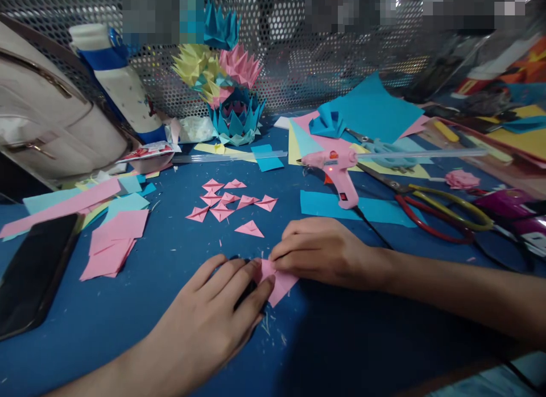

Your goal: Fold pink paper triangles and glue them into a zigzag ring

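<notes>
Perforated metal (284, 67) is rising behind a blue table (140, 306) in the head view. Folded triangles (222, 211) are lying left of the glue gun (330, 162), apparently grouped for easy reach. Nearer than the gun, the left hand (213, 306), loosely curled, is gripping pink paper (280, 286), seemingly against slipping, while the right hand (330, 252), more closed, is pinching its edge.

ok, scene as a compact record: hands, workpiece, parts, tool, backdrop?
surface: blue tabletop
left hand: touching small pink paper piece
right hand: touching the same piece
folded: small pink paper triangles, just beyond the hands
flat: pink paper rectangles, right of black phone
tool: pink glue gun, clear stick in rear
back: multicoloured spiky paper decoration
</notes>
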`<action>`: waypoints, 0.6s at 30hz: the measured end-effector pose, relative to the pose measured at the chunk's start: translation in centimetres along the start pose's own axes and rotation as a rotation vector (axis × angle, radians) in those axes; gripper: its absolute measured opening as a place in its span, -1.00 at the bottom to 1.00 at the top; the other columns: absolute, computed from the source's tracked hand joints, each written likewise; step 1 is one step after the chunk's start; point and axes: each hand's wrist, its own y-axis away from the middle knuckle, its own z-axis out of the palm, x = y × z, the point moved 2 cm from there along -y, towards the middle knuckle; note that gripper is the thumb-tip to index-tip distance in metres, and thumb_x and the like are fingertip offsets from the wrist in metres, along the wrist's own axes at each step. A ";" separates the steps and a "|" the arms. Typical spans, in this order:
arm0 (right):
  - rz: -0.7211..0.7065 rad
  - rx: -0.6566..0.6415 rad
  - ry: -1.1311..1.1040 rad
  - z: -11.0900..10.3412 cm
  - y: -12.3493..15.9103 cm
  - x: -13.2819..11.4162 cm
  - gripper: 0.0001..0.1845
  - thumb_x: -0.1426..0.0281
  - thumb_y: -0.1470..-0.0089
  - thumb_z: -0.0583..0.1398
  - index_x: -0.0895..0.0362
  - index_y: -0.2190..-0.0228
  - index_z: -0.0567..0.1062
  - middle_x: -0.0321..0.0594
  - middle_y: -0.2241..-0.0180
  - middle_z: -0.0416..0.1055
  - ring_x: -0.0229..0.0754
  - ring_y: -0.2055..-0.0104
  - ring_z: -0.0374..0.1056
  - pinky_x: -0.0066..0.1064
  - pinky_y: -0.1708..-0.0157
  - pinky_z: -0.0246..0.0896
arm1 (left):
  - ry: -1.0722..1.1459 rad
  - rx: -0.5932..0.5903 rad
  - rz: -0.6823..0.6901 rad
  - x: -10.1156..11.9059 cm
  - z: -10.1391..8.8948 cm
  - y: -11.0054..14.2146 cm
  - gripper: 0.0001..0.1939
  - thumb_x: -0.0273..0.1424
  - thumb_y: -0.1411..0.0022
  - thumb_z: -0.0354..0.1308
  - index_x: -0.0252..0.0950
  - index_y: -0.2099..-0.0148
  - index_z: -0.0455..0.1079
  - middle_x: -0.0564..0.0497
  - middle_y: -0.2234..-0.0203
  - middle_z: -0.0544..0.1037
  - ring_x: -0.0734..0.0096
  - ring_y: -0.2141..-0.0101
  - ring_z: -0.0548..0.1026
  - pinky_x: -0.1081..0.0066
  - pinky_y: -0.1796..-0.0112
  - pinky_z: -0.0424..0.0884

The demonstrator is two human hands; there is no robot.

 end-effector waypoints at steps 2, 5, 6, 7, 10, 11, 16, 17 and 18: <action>0.046 -0.003 -0.008 0.1 -0.1 0.1 -0.89 0.44 -0.29 0.17 0.16 0.22 0.52 -0.19 0.19 0.56 -0.21 0.20 0.36 -0.38 0.19 0.23 | 0.004 -0.003 -0.004 0.0 0.0 0.0 -0.69 -0.41 -0.47 -0.03 -0.28 -0.12 0.46 -0.09 0.03 0.58 0.17 0.05 0.48 0.13 -0.03 0.23; 0.187 0.004 -0.025 0.2 -0.3 0.3 -0.88 0.39 -0.27 0.19 0.14 0.30 0.53 -0.22 0.26 0.54 -0.24 0.24 0.35 -0.41 0.24 0.21 | 0.012 -0.003 -0.006 -0.1 0.0 0.0 -0.70 -0.42 -0.46 -0.02 -0.27 -0.12 0.46 -0.08 0.00 0.57 0.17 0.04 0.48 0.13 -0.04 0.22; 0.232 0.005 -0.031 0.2 -0.3 0.4 -0.87 0.38 -0.27 0.20 0.14 0.32 0.53 -0.23 0.28 0.53 -0.24 0.24 0.34 -0.42 0.24 0.20 | 0.016 -0.002 -0.005 0.0 0.0 0.0 -0.70 -0.42 -0.46 -0.01 -0.27 -0.12 0.46 -0.08 -0.01 0.57 0.17 0.03 0.48 0.13 -0.04 0.21; 0.265 0.004 -0.038 0.1 -0.4 0.5 -0.87 0.37 -0.26 0.21 0.14 0.33 0.53 -0.23 0.28 0.52 -0.23 0.23 0.34 -0.42 0.25 0.20 | 0.017 -0.002 -0.002 0.0 0.1 0.0 -0.70 -0.43 -0.46 -0.01 -0.27 -0.12 0.46 -0.08 -0.02 0.56 0.17 0.03 0.48 0.13 -0.05 0.21; 0.304 -0.022 -0.078 0.1 -0.5 0.4 -0.87 0.38 -0.25 0.22 0.14 0.34 0.53 -0.23 0.28 0.50 -0.22 0.21 0.34 -0.41 0.23 0.19 | 0.025 -0.016 0.001 0.0 0.1 0.1 -0.69 -0.45 -0.45 -0.01 -0.28 -0.14 0.44 -0.12 -0.08 0.52 0.15 0.00 0.47 0.12 -0.05 0.21; 0.310 -0.032 -0.102 0.1 -0.5 0.4 -0.87 0.39 -0.25 0.21 0.14 0.35 0.53 -0.22 0.28 0.50 -0.21 0.21 0.34 -0.41 0.22 0.19 | 0.029 -0.023 0.001 -0.1 0.1 0.1 -0.68 -0.45 -0.45 -0.02 -0.28 -0.15 0.44 -0.15 -0.11 0.50 0.14 -0.02 0.46 0.11 -0.05 0.21; 0.336 0.003 -0.247 -0.2 -0.7 0.8 -0.89 0.45 -0.23 0.20 0.17 0.35 0.51 -0.20 0.32 0.49 -0.22 0.22 0.33 -0.39 0.19 0.20 | 0.138 -0.036 -0.017 -0.7 -0.3 0.0 -0.67 -0.47 -0.44 -0.02 -0.27 -0.17 0.41 -0.19 -0.11 0.48 0.07 -0.04 0.42 0.02 -0.07 0.22; 0.332 0.027 -0.275 -0.3 -0.8 0.9 -0.90 0.45 -0.23 0.21 0.17 0.36 0.51 -0.21 0.34 0.49 -0.23 0.24 0.33 -0.39 0.19 0.20 | 0.193 -0.028 -0.036 -0.9 -0.4 0.0 -0.67 -0.48 -0.44 -0.02 -0.26 -0.17 0.40 -0.18 -0.08 0.49 0.10 -0.03 0.43 0.03 -0.07 0.24; 0.332 0.050 -0.301 -0.3 -0.8 0.9 -0.90 0.45 -0.22 0.22 0.17 0.36 0.51 -0.22 0.35 0.49 -0.24 0.26 0.33 -0.40 0.20 0.20 | 0.257 -0.029 -0.061 -1.1 -0.6 -0.1 -0.67 -0.49 -0.44 -0.03 -0.26 -0.17 0.39 -0.17 -0.06 0.49 0.15 -0.02 0.43 0.05 -0.07 0.26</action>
